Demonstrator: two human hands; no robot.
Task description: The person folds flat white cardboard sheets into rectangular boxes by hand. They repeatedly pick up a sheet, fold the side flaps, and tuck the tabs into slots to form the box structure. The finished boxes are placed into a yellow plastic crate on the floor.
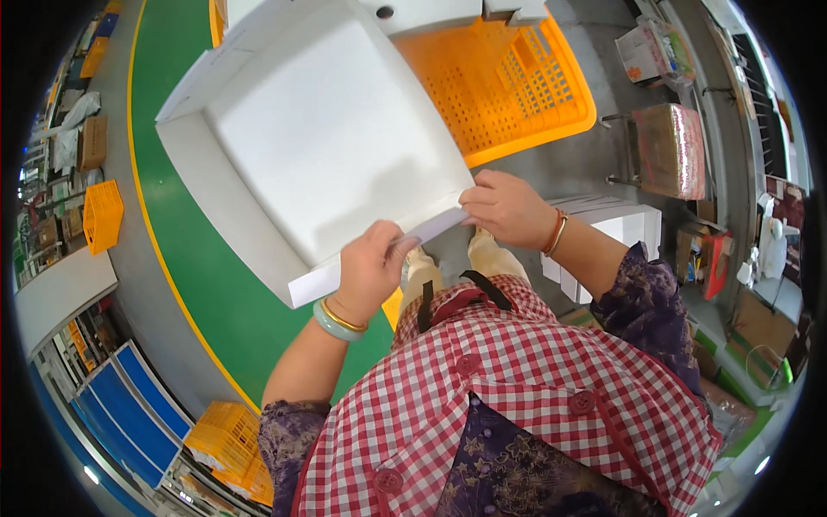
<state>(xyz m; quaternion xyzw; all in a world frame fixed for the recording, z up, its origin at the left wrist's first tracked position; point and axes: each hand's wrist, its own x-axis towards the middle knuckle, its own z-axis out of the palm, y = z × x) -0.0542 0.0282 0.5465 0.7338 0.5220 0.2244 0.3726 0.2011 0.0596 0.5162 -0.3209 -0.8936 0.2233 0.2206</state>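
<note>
A large white cardboard box (pixel 319 129) is open in front of me, its inside facing up and its side walls standing. My left hand (pixel 370 264) grips the near wall close to its left corner, fingers folded over the top edge. At the right end of that same wall, my right hand (pixel 506 208) pinches the rim close to the box's right corner. Between the two hands the folded near edge shows as a pale strip. The undersides of both hands' grips are partly hidden by the cardboard.
An orange plastic basket (pixel 517 95) stands beyond the box at the right, with more white cardboard (pixel 431 13) above it. Folded white boxes (pixel 603 237) sit by my right forearm. A taped carton (pixel 668 153) is farther right. Green floor (pixel 185 194) with a yellow line runs along the left.
</note>
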